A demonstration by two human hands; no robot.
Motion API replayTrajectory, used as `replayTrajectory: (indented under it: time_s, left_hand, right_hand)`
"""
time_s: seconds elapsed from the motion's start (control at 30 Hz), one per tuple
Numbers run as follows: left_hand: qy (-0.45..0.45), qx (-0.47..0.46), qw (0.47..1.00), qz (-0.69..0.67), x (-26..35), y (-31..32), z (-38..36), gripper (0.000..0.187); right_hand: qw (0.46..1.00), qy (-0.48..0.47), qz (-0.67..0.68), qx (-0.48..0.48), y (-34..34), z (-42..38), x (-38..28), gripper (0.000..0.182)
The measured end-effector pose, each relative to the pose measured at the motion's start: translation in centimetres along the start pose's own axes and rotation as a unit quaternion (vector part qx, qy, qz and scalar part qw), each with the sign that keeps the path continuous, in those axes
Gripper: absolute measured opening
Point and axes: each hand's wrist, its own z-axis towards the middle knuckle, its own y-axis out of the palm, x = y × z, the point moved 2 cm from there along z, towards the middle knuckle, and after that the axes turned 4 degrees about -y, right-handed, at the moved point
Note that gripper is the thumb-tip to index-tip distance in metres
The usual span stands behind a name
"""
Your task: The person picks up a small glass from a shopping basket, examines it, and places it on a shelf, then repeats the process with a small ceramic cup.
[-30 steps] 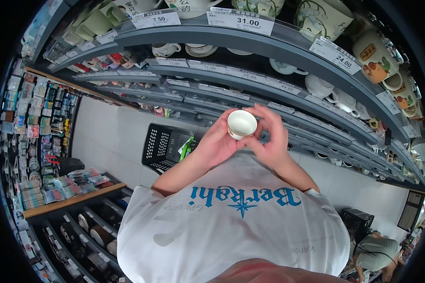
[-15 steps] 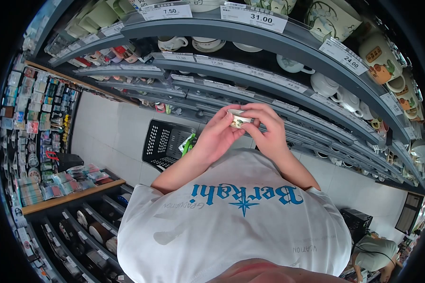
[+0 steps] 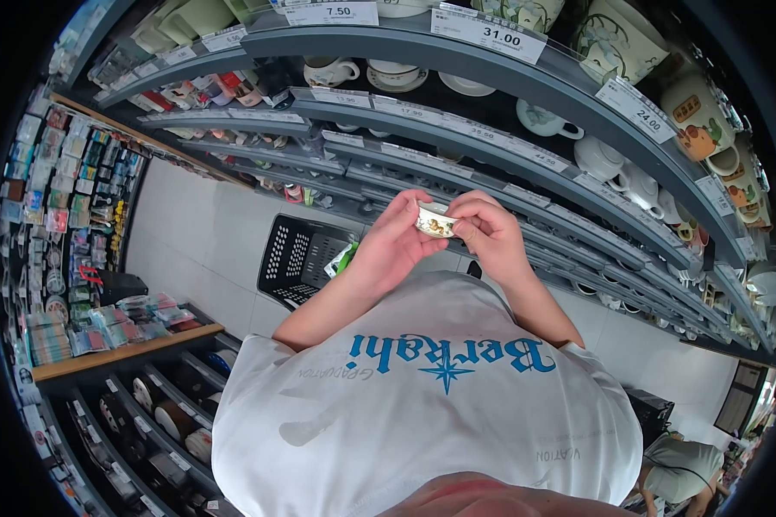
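A small white cup or bowl (image 3: 434, 225) with a printed pattern in brown and green is held in front of my chest. My left hand (image 3: 391, 246) is closed round its left side, thumb near the rim. On the other side, my right hand (image 3: 497, 239) pinches the rim and wall between thumb and fingers. The patterned outer wall faces me, and the fingers cover both ends of it.
Shelves (image 3: 353, 43) with cups, teapots and price labels run across the top and right. A black basket (image 3: 293, 258) with a green item stands beyond my left forearm. Another shelf (image 3: 129, 351) is at lower left. A person (image 3: 683, 465) is at lower right.
The small cup has turned between my hands, so more of its printed wall shows. My right fingers have shifted along the rim. The view has shifted slightly.
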Motion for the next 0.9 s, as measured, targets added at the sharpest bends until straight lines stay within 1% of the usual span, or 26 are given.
replayTrajectory:
  time_s: [0.03,0.1,0.13,0.2,0.23,0.3,0.4,0.67,0.83,0.9]
  left_hand:
    - [0.001,0.0,1.0,0.0,0.0,-0.1,0.0,0.026]
    - [0.017,0.001,1.0,0.004,0.1,-0.3,0.0,0.023]
    - [0.017,0.001,1.0,0.004,0.1,-0.3,-0.1,0.023]
    - [0.026,0.022,0.999,0.02,0.2,-0.3,-0.1,0.02]
    - [0.026,0.021,0.999,0.02,0.1,-0.2,-0.1,0.02]
    - [0.034,0.025,0.998,0.051,-0.1,-0.2,-0.1,0.019]
    - [0.026,0.015,0.999,0.032,-0.4,-0.6,-0.1,0.021]
    - [0.02,0.011,0.999,0.04,-0.2,0.1,-0.1,0.023]
    - [0.023,0.005,0.999,0.037,-0.5,-0.4,0.0,0.024]
    - [0.025,0.026,0.998,0.054,-0.5,-0.7,0.0,0.025]
  right_hand:
    - [1.0,0.0,0.0,-0.001,0.1,0.0,0.0,0.013]
    - [0.992,-0.053,-0.111,0.0,0.3,0.0,-0.2,0.013]
    - [0.992,-0.054,-0.111,0.001,0.4,0.0,-0.3,0.013]
    - [0.983,-0.064,-0.17,0.005,0.5,-0.1,-0.9,0.011]
    - [0.983,-0.065,-0.171,0.005,0.5,-0.1,-1.0,0.011]
    - [0.977,-0.071,-0.2,-0.005,0.5,0.0,-1.2,0.008]
    - [0.975,-0.081,-0.205,-0.005,0.4,0.0,-1.4,0.006]
    - [0.975,-0.086,-0.207,0.0,0.2,-0.5,-1.3,0.006]
    - [0.976,-0.066,-0.208,-0.014,0.2,-0.8,-1.4,0.007]
    - [0.966,-0.103,-0.235,-0.007,0.3,-0.9,-1.3,0.009]
